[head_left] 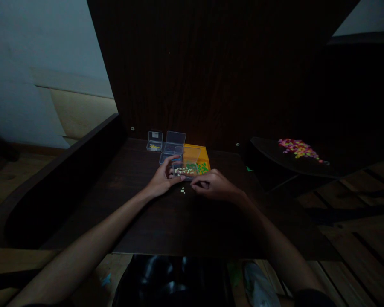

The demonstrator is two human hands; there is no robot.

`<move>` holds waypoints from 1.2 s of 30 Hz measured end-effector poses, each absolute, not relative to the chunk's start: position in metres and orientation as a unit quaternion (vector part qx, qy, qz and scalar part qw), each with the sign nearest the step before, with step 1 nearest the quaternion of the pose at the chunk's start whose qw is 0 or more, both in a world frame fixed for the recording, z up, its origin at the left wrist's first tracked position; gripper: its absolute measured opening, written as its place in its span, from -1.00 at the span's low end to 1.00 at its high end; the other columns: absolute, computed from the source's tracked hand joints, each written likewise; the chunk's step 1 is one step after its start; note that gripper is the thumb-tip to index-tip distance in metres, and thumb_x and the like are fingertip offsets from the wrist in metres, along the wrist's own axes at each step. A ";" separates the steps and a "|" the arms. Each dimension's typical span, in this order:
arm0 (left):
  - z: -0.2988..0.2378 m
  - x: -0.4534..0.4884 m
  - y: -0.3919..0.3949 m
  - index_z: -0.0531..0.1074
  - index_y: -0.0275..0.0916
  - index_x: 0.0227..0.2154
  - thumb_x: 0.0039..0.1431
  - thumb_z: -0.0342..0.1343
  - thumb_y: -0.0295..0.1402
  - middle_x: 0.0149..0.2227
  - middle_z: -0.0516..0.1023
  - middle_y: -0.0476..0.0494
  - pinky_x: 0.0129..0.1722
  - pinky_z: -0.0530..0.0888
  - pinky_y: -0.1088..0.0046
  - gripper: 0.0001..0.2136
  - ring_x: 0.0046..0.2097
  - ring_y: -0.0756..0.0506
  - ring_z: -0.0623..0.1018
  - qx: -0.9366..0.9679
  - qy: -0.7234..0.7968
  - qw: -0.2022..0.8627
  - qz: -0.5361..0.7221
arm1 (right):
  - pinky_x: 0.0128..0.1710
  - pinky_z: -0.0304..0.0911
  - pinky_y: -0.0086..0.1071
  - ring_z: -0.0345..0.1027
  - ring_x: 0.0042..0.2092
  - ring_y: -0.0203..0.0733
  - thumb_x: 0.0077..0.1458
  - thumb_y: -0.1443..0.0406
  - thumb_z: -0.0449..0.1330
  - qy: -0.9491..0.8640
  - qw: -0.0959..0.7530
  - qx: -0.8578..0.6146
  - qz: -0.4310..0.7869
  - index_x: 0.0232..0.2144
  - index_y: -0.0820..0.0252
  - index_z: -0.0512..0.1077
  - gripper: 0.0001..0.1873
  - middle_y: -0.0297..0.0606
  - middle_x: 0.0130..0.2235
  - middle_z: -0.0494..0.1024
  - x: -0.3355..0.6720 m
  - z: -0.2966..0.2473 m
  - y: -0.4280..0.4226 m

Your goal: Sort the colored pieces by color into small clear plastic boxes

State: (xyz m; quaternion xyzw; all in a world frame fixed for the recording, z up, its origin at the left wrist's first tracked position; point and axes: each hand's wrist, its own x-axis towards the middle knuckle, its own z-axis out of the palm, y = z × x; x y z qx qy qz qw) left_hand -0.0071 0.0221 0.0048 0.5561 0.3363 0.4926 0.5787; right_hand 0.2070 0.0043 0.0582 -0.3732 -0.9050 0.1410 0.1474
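My left hand [164, 177] grips the left side of a small clear plastic box [187, 177], its thumb along the front edge. The box's lid stands raised at the back, and pale yellow small pieces [184, 170] lie inside. Beside the box's front right corner, my right hand [213, 184] is closed in a pinch; whatever is between the fingertips is too small to see. A few pale bits [182, 190] lie on the dark wooden tabletop [153, 230] in front of the box. Green small pieces [203, 167] rest on a yellow tray or sheet [195, 149] behind my right hand.
Behind my left hand stand open clear boxes, one with yellow pieces [154, 146], another clear box [175, 138] next to it. A pile of multicoloured beads [299, 149] lies on a dark raised surface at right. A dark wooden panel [205, 76] rises behind the table.
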 end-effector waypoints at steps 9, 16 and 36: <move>0.003 -0.009 0.025 0.24 -0.11 0.08 -0.17 0.40 -0.36 0.08 0.36 -0.22 -0.03 0.51 0.18 -0.30 -0.11 -0.10 0.53 0.551 0.355 0.555 0.512 | -0.29 0.14 -0.42 0.40 -0.30 -0.25 0.26 0.25 0.06 -0.907 0.011 -0.410 0.091 -0.06 0.05 0.52 -0.70 -0.25 -0.28 0.59 0.190 0.029 0.005; 0.002 -0.009 0.026 0.24 -0.11 0.08 -0.16 0.40 -0.36 0.07 0.37 -0.22 -0.04 0.52 0.17 -0.31 -0.12 -0.09 0.53 0.552 0.350 0.559 0.511 | -0.20 0.15 -0.39 0.40 -0.19 -0.20 0.28 0.20 0.06 -0.891 0.002 -0.447 0.075 -0.09 0.05 0.53 -0.72 -0.20 -0.19 0.57 0.183 0.012 0.009; 0.002 -0.010 0.027 0.24 -0.11 0.07 -0.16 0.39 -0.36 0.09 0.36 -0.22 -0.05 0.51 0.17 -0.31 -0.13 -0.09 0.52 0.560 0.353 0.557 0.502 | -0.43 -0.01 -0.49 0.20 -0.47 -0.38 0.08 0.36 0.20 -0.865 0.055 -0.447 0.221 -0.28 0.22 0.47 -0.89 -0.45 -0.51 0.38 0.190 0.021 0.012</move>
